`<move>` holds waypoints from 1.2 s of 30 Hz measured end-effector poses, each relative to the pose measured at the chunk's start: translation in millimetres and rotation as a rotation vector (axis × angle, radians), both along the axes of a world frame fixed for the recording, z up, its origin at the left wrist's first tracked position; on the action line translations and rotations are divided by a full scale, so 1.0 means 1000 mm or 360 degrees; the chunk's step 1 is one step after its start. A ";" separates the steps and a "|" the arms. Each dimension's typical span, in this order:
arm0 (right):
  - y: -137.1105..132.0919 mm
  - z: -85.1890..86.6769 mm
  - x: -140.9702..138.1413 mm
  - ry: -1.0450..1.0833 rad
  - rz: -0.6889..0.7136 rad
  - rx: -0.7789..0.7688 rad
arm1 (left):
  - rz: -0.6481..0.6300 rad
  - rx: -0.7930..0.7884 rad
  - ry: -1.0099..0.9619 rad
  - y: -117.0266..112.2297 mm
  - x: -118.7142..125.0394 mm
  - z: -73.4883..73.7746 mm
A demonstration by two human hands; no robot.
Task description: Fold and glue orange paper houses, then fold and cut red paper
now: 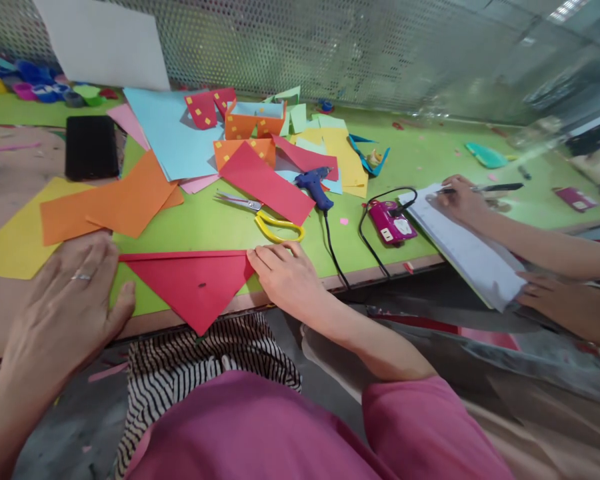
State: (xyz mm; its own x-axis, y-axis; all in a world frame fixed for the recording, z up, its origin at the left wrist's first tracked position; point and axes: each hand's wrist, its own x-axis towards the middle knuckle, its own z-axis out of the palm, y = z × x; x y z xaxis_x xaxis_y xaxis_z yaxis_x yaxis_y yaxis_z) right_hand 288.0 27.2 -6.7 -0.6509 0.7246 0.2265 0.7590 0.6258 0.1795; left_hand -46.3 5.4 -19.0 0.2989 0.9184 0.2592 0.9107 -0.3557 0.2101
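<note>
A red paper folded into a triangle (193, 283) lies at the near edge of the green table (205, 223), its point hanging over the rim. My left hand (67, 303) lies flat with fingers spread, pressing the paper's left corner; a ring is on one finger. My right hand (287, 273) rests on the paper's right corner, fingers curled and pressing along the top fold. Just beyond lie yellow-handled scissors (270, 220) and a blue glue gun (316, 187).
Orange (115, 203), yellow (15, 243), light blue (173, 130) and red (265, 183) sheets cover the table, with folded orange paper boxes (254, 120) behind. A black phone (91, 147) lies far left. At right, another person's hand (460, 197) writes with a pen on a white pad (467, 247); a pink device (393, 223) sits nearby.
</note>
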 end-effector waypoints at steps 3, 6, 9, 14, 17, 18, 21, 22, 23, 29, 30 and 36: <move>-0.001 0.002 -0.002 -0.0011 -0.0007 -0.0006 | 0.0078 0.0090 0.0103 -0.001 0.021 0.010; -0.002 0.004 -0.004 -0.0018 -0.0026 -0.0033 | -0.0199 0.0188 0.0156 0.005 0.052 0.007; -0.003 0.003 -0.004 -0.0011 -0.0069 -0.0104 | -0.0457 0.0299 0.0157 0.013 0.076 -0.003; 0.001 -0.004 0.004 0.0294 -0.0064 -0.0204 | -0.0521 0.0408 0.0124 0.019 0.082 -0.016; 0.005 -0.007 0.010 0.0632 -0.0042 -0.0251 | -0.0507 0.0424 0.0095 0.018 0.080 -0.020; 0.006 -0.007 0.011 0.0710 -0.0047 -0.0264 | -0.0504 0.0420 0.0089 0.018 0.079 -0.022; 0.006 -0.007 0.012 0.0807 -0.0070 -0.0268 | -0.0493 0.0412 0.0087 0.019 0.080 -0.025; 0.006 -0.007 0.012 0.0815 -0.0073 -0.0264 | -0.0494 0.0414 0.0092 0.019 0.081 -0.025; 0.006 -0.007 0.012 0.0818 -0.0074 -0.0262 | -0.0499 0.0418 0.0097 0.020 0.081 -0.025; 0.007 -0.010 0.011 0.0830 -0.0018 -0.0176 | -0.0530 0.0466 0.0127 0.020 0.081 -0.024; 0.007 -0.010 0.011 0.0830 -0.0011 -0.0159 | -0.0529 0.0466 0.0138 0.020 0.082 -0.024; 0.006 -0.009 0.010 0.0824 -0.0006 -0.0122 | -0.0508 0.0481 0.0174 0.019 0.082 -0.026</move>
State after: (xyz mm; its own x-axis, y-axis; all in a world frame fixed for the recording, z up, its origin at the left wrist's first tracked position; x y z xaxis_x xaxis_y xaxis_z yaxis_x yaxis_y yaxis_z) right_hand 298.4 33.6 -15.7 -0.4650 0.7539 0.4642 0.7386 0.6194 -0.2661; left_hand 36.2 24.8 -44.5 0.5955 0.6637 0.4526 0.7564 -0.6530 -0.0377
